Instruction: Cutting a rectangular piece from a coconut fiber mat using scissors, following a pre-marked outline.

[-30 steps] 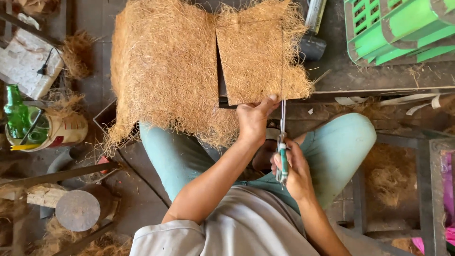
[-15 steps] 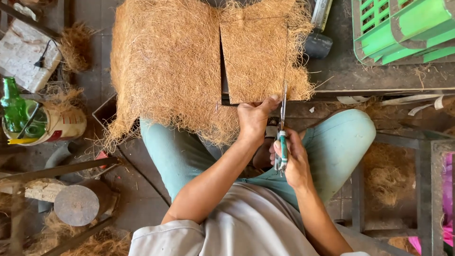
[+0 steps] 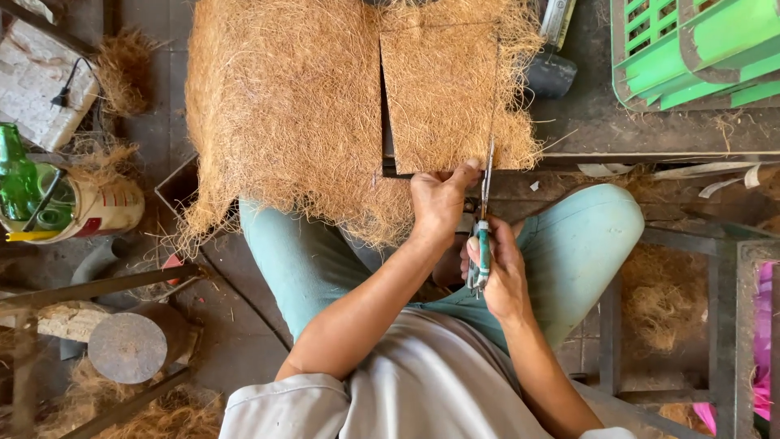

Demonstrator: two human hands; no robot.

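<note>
While the right hand [image 3: 497,272] is wrapped around the green handles of the scissors [image 3: 484,219], blades point up along the right margin of a rectangular template [image 3: 439,93]. Left hand [image 3: 439,203] fingers are pinched on the template's near edge. Template lies on a coir fibre mat [image 3: 284,114], which covers the bench [image 3: 601,122] and overhangs its near edge onto the knees. Green crate [image 3: 691,49] at bench's far right corner.

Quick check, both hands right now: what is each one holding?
Left hand: closed, pinching the near edge of the cut fibre piece.
Right hand: closed around the green-handled scissors, blades pointing into the fibre.
</note>
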